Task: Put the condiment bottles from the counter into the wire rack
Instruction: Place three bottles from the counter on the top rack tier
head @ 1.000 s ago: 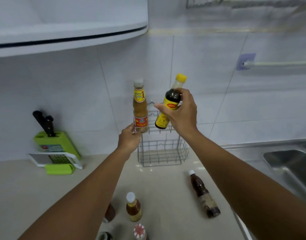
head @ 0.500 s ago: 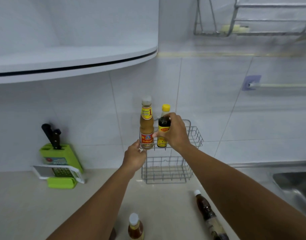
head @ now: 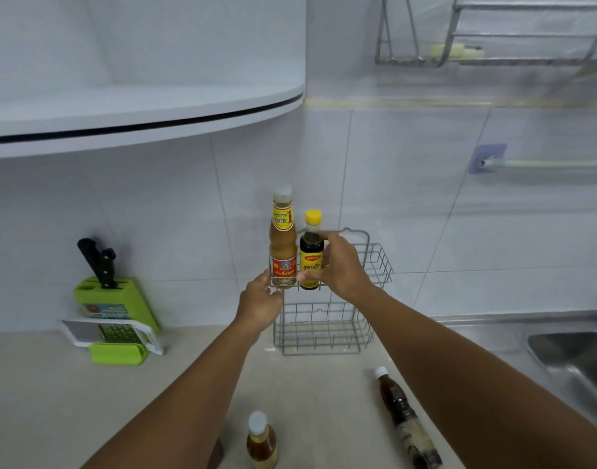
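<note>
A two-tier wire rack [head: 374,262] stands on the counter against the tiled wall. In its upper tier a tall orange sauce bottle [head: 282,238] with a white cap stands upright at the left. Beside it is a dark seasoning bottle [head: 311,252] with a yellow cap, upright, with my right hand [head: 341,265] wrapped around it. My left hand [head: 259,304] grips the rack's left front corner, just below the orange bottle. On the counter a small amber bottle [head: 261,441] stands upright and a long dark bottle [head: 403,421] lies on its side.
A green knife block [head: 116,302] with black-handled knives and a grater [head: 116,333] sit at the back left. A steel sink [head: 574,363] is at the right. A white shelf [head: 138,110] overhangs above; a metal dish rack [head: 493,35] hangs top right.
My right hand has brought the dark bottle down from a tilt above the rack and set it upright in the upper tier beside the orange bottle. The view has tilted upward.
</note>
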Tool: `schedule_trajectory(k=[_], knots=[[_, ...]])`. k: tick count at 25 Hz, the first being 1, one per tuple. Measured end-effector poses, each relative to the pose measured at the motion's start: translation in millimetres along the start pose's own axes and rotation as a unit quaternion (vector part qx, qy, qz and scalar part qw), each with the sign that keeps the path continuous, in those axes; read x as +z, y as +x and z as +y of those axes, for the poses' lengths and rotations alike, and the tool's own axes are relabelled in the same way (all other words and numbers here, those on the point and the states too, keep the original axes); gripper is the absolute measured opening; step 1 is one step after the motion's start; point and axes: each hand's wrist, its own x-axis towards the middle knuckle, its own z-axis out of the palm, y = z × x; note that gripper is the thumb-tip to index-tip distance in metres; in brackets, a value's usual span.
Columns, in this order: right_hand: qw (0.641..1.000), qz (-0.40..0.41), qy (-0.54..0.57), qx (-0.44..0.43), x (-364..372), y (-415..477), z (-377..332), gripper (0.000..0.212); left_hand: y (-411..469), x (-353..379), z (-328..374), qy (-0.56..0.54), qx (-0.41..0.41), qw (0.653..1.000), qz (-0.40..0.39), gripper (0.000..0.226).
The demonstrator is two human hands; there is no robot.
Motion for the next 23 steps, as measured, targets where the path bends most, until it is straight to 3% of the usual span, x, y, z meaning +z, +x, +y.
schedule_trajectory(k=[3,7,10,12,14,16,19,23], knots=[[1.000,0.021,-0.005,-0.002,-13.9,-15.4,10.1,0.089,3.5,-6.7,-1.1,0.016,0.006,1.000,0.004,0.057],[0.981,0.145,-0.099,-0.080,-30.9,-69.4,53.2,0.035,8.5,-10.0,-3.6,0.018,0.000,1.000,0.020,0.057],[0.979,0.109,-0.172,0.017,-33.2,-120.6,102.4,0.015,9.8,-2.9,-6.1,0.016,-0.001,0.999,0.034,0.055],[0.966,0.035,-0.205,0.151,-26.2,-150.0,139.4,0.023,11.7,1.2,-8.6,0.019,0.000,0.999,0.046,0.054],[0.929,-0.047,-0.238,0.280,-16.6,-174.4,170.3,0.049,13.8,3.4,-11.5,0.018,-0.001,0.998,0.053,0.055],[0.893,-0.102,-0.255,0.356,-7.8,-194.4,190.6,0.062,16.1,5.6,-13.8,0.021,-0.004,0.998,0.053,0.057],[0.875,-0.126,-0.263,0.387,1.8,-209.0,204.1,0.064,18.2,7.1,-16.1,0.030,-0.002,0.998,0.049,0.058],[0.875,-0.166,-0.273,0.364,7.5,-204.3,203.3,0.055,18.5,9.0,-17.0,0.035,-0.003,0.998,0.048,0.059]])
